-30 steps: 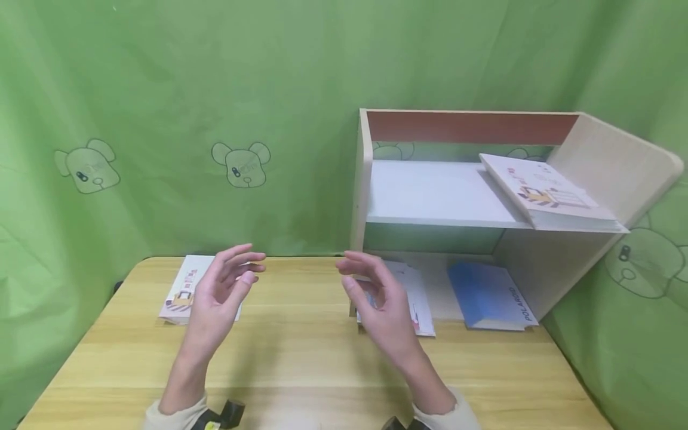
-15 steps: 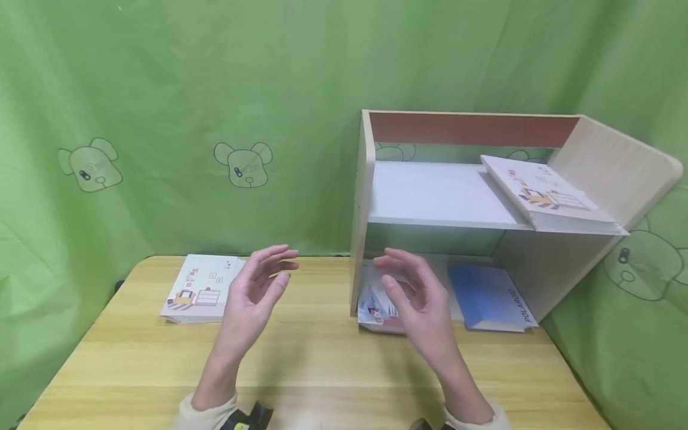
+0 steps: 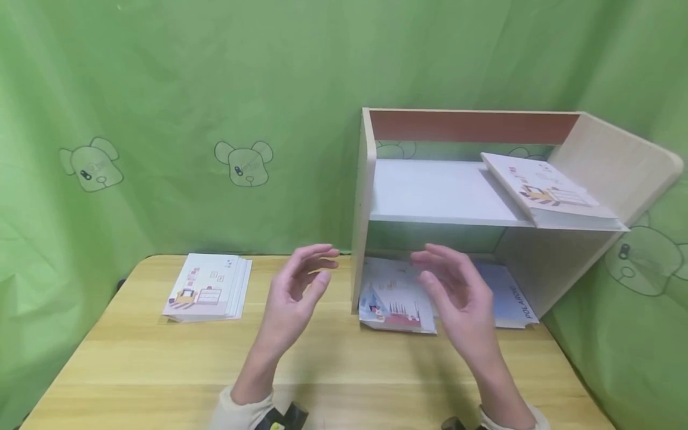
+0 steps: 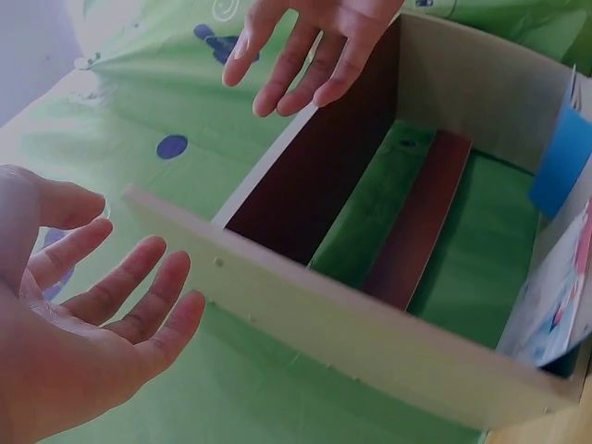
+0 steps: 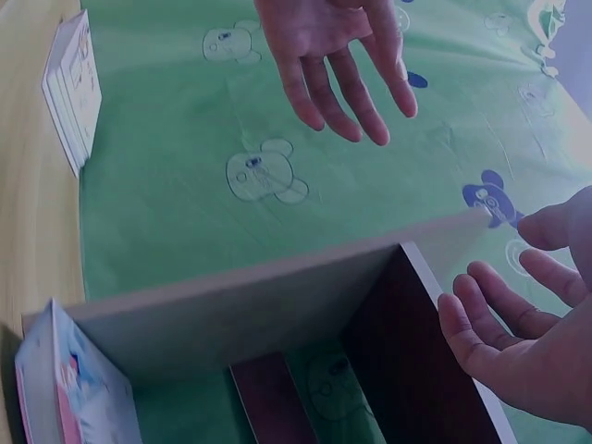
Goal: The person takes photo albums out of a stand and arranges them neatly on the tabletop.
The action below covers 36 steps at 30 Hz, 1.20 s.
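Both hands hover over the table with fingers loosely bent and nothing in them. In the head view my left hand [image 3: 294, 292] is left of the small wooden shelf [image 3: 362, 215], palm facing inward. My right hand [image 3: 462, 292] is in front of the shelf's lower level, overlapping part of a blue book [image 3: 507, 298] marked POLAROID. Between the hands, a book with a pink and blue picture cover [image 3: 395, 301] lies on the lower level. Another book with a yellow vehicle drawing [image 3: 553, 191] rests on the upper level, against the right side panel.
A stack of pale books [image 3: 206, 288] lies at the table's back left. The wooden table [image 3: 161, 370] spreads beneath the hands. A green curtain with bear faces [image 3: 301, 149] hangs behind the table and along its sides.
Both hands have moved rightward together, keeping their spacing and loosely bent fingers. The left hand no longer covers the stack of books; the right hand now overlaps the blue book.
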Available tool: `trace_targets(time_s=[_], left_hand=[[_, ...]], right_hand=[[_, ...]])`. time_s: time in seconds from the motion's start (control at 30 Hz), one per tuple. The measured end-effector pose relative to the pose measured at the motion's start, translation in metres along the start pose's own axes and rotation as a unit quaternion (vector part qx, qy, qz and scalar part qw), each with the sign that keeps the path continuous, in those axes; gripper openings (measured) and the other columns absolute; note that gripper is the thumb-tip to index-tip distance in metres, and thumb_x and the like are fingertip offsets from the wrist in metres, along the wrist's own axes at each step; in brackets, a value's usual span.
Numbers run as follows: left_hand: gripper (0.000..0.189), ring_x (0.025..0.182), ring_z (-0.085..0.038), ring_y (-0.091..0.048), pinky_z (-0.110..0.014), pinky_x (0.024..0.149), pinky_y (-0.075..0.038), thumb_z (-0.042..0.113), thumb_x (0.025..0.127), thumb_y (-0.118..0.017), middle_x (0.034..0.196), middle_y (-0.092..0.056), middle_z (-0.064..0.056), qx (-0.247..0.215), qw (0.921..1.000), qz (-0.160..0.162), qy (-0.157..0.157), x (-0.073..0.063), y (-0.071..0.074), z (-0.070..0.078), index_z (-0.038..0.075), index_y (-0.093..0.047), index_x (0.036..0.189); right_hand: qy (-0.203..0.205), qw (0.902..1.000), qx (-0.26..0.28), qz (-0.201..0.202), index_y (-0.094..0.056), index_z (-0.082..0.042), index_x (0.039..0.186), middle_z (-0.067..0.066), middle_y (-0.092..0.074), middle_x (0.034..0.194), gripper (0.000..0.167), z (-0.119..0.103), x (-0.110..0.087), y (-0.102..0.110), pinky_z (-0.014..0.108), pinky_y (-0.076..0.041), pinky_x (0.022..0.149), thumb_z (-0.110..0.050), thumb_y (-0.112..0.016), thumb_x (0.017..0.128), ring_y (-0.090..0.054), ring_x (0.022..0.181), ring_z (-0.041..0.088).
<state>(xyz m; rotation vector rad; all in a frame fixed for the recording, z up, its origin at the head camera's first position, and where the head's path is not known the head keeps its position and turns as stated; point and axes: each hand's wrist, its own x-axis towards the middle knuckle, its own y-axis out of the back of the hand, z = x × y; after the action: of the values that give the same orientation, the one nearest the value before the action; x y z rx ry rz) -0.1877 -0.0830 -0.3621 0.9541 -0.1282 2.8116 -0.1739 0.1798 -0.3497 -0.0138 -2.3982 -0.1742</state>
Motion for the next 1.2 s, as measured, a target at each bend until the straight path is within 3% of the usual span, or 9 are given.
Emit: trace_targets(time_s=[0.13,0.27,0.53,0.83,1.03,1.2], left_hand=[[0.039,0.118,-0.040,-0.061,-0.043,0.104,-0.053,-0.004,0.098,-0.060,0.132,-0.061,-0.024,-0.019,0.9997,-0.018,0.001,0.004,-0.013,-0.001,-0.003,-0.055,0.137],[0.039,0.118,-0.036,-0.061,-0.044,0.104,-0.053,-0.002,0.099,-0.060,0.131,-0.062,-0.019,-0.034,0.9989,-0.032,-0.009,0.012,-0.027,-0.001,0.000,-0.055,0.137],[0.037,0.116,-0.030,-0.063,-0.048,0.104,-0.053,0.000,0.100,-0.060,0.128,-0.065,-0.015,-0.058,0.9975,-0.039,-0.011,0.018,-0.060,-0.003,0.004,-0.056,0.137],[0.037,0.116,-0.025,-0.065,-0.039,0.103,-0.054,0.004,0.101,-0.059,0.125,-0.066,-0.012,-0.076,0.9961,-0.038,0.022,0.029,-0.083,-0.007,0.009,-0.056,0.137],[0.036,0.119,-0.020,-0.064,-0.037,0.105,-0.053,0.009,0.103,-0.058,0.127,-0.066,-0.011,-0.086,0.9941,-0.052,0.040,0.032,-0.109,-0.011,0.013,-0.057,0.139],[0.038,0.119,-0.018,-0.064,-0.033,0.105,-0.052,0.015,0.103,-0.059,0.129,-0.066,-0.008,-0.080,0.9935,-0.058,0.056,0.037,-0.128,-0.011,0.021,-0.055,0.141]], right_hand=[[0.027,0.9990,0.034,0.012,-0.051,0.012,0.138,0.030,-0.063,0.124,0.047,0.003,-0.001,0.014,0.027,-0.056,0.097,0.019,-0.058,0.093,-0.065,0.113,0.028],[0.039,0.9967,0.064,0.031,-0.048,0.016,0.138,0.031,-0.062,0.123,0.045,0.002,0.000,0.030,0.028,-0.057,0.094,0.018,-0.057,0.094,-0.065,0.112,0.031],[0.028,0.9957,0.071,0.052,-0.047,0.017,0.138,0.032,-0.063,0.123,0.045,-0.003,-0.004,0.053,0.029,-0.058,0.093,0.016,-0.058,0.095,-0.065,0.111,0.032],[0.028,0.9940,0.069,0.081,-0.048,0.017,0.137,0.032,-0.062,0.124,0.044,0.000,-0.002,0.072,0.030,-0.059,0.092,0.016,-0.058,0.094,-0.065,0.111,0.032],[0.006,0.9919,0.068,0.107,-0.046,0.015,0.140,0.032,-0.061,0.127,0.047,-0.001,-0.011,0.099,0.029,-0.059,0.091,0.018,-0.056,0.094,-0.064,0.113,0.030],[0.024,0.9896,0.082,0.116,-0.044,0.017,0.140,0.033,-0.061,0.127,0.047,-0.001,-0.014,0.115,0.029,-0.059,0.090,0.019,-0.055,0.095,-0.064,0.112,0.031]])
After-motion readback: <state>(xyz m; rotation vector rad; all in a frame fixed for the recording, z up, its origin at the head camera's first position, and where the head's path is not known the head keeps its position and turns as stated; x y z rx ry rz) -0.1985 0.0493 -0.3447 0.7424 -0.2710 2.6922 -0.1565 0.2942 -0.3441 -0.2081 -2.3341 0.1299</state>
